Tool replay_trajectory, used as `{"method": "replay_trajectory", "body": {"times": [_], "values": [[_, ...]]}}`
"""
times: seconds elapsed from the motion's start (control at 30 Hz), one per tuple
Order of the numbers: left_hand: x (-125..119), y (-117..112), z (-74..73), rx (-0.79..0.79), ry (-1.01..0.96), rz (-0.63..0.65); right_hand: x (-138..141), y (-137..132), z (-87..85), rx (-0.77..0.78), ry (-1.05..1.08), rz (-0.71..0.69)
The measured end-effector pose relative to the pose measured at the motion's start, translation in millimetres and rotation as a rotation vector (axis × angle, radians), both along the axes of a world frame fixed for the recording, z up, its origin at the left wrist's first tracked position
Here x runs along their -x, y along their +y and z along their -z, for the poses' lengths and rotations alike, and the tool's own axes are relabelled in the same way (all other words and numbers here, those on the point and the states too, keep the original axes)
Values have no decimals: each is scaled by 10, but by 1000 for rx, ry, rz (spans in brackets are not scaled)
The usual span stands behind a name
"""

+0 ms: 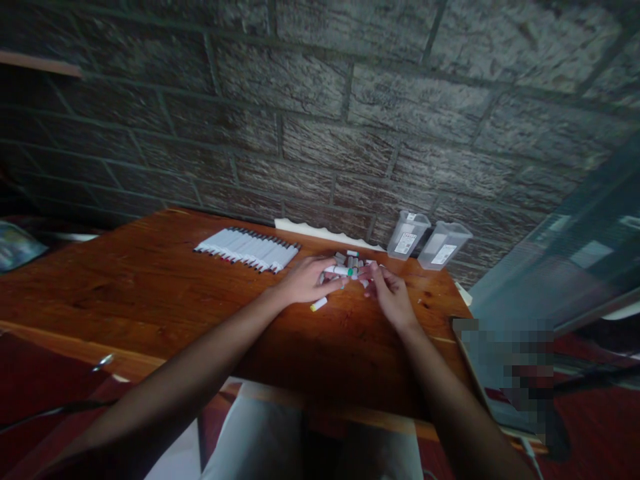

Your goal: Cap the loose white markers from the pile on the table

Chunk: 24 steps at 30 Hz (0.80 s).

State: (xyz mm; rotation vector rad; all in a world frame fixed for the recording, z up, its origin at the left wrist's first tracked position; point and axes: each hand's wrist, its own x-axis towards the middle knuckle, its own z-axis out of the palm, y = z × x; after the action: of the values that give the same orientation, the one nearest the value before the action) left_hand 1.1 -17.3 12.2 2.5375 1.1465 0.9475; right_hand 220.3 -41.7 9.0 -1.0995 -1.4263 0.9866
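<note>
My left hand (309,279) is closed around a white marker (341,271) with a green band near its right end. Just right of that end is my right hand (394,297), its thumb and fingers pinched together; what they hold, if anything, is too small to make out. Between and behind both hands lie several loose marker caps, one of them a pale cap (353,253) at the back, partly hidden by the fingers. A white cap with a yellow end (319,304) lies apart, nearer to me. To the left, a row of white markers (247,249) lies side by side.
Two clear plastic containers (409,235) with white labels stand at the table's back right. A wavy-edged white strip (325,233) runs along the back edge, by the brick wall (320,147). A flat dark-edged object (480,373) lies at the right edge of the wooden table (125,287).
</note>
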Motion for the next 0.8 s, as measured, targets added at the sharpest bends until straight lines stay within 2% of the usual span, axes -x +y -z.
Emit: {"method": "replay_trajectory", "body": {"times": [0.2,0.37,0.67,0.8], "values": [[75,89,34,185,-316,-13,-36,32,-26,31,55,113],[72,98,32,277,-451,-27,-27,21,21,5,-3,67],[94,67,-74,206,-524,-94,-11,4,84,-35,-111,15],[104,72,-43,173,-552,-99,-12,-6,86,-35,-137,22]]}}
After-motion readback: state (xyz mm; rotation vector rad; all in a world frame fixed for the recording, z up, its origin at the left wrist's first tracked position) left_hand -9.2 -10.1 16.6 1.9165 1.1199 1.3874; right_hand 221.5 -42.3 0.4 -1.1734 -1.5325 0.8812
